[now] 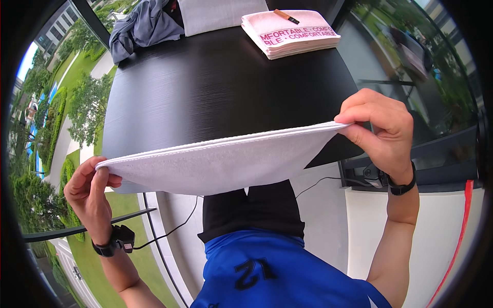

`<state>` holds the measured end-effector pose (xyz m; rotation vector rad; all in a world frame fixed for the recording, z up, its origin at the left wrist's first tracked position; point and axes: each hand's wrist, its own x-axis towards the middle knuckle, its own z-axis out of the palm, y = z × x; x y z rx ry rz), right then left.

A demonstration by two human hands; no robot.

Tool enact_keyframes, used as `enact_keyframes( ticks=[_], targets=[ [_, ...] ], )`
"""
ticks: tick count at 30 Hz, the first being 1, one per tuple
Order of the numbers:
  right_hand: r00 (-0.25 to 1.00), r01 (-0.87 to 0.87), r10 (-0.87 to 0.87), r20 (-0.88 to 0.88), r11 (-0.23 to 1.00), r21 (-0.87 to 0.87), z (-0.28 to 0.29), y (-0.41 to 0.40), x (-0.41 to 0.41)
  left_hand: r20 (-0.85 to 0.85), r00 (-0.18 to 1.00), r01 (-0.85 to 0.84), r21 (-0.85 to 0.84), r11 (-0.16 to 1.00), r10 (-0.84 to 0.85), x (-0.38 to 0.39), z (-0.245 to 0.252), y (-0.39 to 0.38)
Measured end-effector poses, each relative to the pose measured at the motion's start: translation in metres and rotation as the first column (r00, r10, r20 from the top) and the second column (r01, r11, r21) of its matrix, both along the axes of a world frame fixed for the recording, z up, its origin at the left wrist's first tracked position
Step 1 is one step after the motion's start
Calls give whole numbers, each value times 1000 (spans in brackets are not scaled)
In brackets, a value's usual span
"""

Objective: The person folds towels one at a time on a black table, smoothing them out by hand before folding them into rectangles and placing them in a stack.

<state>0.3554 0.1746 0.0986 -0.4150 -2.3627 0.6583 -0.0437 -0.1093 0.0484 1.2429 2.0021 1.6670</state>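
A white cloth, folded in layers along its top edge, hangs stretched between my two hands above the near side of the dark table. My left hand pinches its left corner between thumb and fingers. The right corner is pinched in my right hand, held higher in the picture. The cloth's lower edge sags in a curve in front of my body and hides part of the table's near edge.
On the black table, a stack of folded pink towels with lettering bears a small brown-and-black item. A crumpled grey-blue cloth and a flat pale cloth lie at the far side. Glass panes flank the table.
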Motion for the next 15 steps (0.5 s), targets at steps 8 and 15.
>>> enact_keyframes(
  ticks=[8,15],
  targets=[
    [997,-2,9,-73,995,95,22,7,-2,-62,997,-35,62,997,39,2,22,7],
    [986,164,-158,47,959,-230,38,8,1,148,982,122,-38,992,-115,9,45,26]
  ],
)
